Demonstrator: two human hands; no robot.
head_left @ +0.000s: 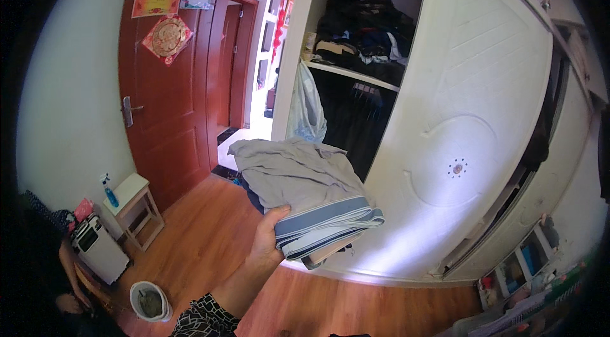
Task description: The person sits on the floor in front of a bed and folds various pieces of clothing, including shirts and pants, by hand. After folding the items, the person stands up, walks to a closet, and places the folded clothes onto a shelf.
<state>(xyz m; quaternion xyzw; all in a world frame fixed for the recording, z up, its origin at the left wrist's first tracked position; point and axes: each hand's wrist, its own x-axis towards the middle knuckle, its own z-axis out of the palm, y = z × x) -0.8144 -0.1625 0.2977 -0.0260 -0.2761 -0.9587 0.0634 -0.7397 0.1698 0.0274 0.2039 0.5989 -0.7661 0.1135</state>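
My left hand [269, 235] reaches in from the lower edge, its sleeve black with a white pattern. It grips a stack of folded clothes [292, 171] at its near left edge, the thumb on the side and the other fingers hidden beneath. A crumpled grey garment tops the stack. Blue, white and dark striped bands show along its near edge, with beige and dark cloth below. The stack is held up in front of an open white wardrobe [356, 73], where dark clothes [365, 22] lie heaped on a shelf. My right hand is out of view.
A white sliding door [470, 114] stands to the right. At left are an open red-brown door [168, 82], a small stool [136, 206] bearing a blue spray bottle [109, 192], and a white bin [151, 302]. Another person's arm [70, 270] shows at the lower left.
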